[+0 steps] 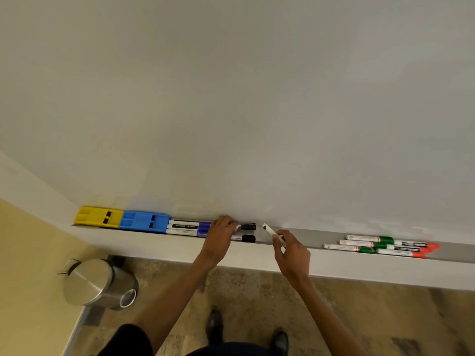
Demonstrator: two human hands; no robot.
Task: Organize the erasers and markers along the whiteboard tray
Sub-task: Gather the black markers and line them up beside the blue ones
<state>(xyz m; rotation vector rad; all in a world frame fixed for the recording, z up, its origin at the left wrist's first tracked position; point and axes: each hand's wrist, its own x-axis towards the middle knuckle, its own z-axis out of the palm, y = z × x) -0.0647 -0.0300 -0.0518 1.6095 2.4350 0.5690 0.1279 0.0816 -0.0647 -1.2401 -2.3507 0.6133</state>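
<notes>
Your left hand (221,235) was down in the whiteboard tray (313,238), fingers curled onto the black-capped markers (248,232), two of them lying one behind the other just right of the blue eraser's neighbours. And your right hand (291,250) was up off the tray, pinched shut around a loose marker (270,231), white barrel tilted, its dark tip pointing up and left toward the black caps but not touching them.

Take the blue eraser (144,221) as the marker post. Hard against its left side sat the yellow eraser (99,217), right at the tray's left end. Touching its right side lay the blue-capped markers (189,227), two stacked front to back, running under your left hand. Well off to its right, past both hands, the green markers (370,244) and orange-capped markers (411,249) lay in a loose staggered bunch on the tray floor.

Below the eraser, down on the floor, a steel pedal bin (99,283) stood by the yellow wall. Your dark shoes (214,323) showed on the patterned floor between your arms. Whether your left hand was truly clamped on the black-capped pair or only pressing them, I couldn't tell.
</notes>
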